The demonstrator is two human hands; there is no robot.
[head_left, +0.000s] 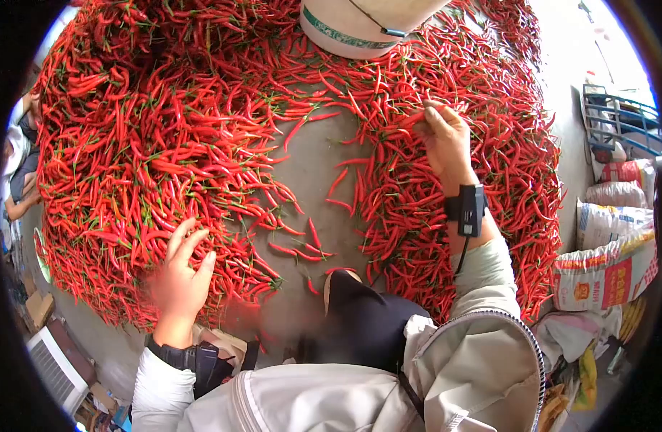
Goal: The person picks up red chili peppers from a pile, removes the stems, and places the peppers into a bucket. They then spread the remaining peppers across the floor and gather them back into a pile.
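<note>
Over the front of the left heap of red chili peppers [180, 165], my left hand [180, 277] is open, its fingers apart and the palm edge blurred. A faint red blur lies to its right, by my knee, too smeared to name. My right hand [448, 140] is over the right heap of chili peppers [511, 180], thumb and fingers pinched together. A red chili pepper [410, 121] shows at these fingertips, pointing left. Between the heaps, a few loose chili peppers [298, 250] lie on the grey floor [313, 169].
A white bucket [352, 32] stands at the far side among the chilies. Printed sacks [605, 277] and a blue metal rack [619, 115] are at the right. Another person's arm [25, 198] shows at the left edge. My dark-clad knee [352, 309] is near the heaps.
</note>
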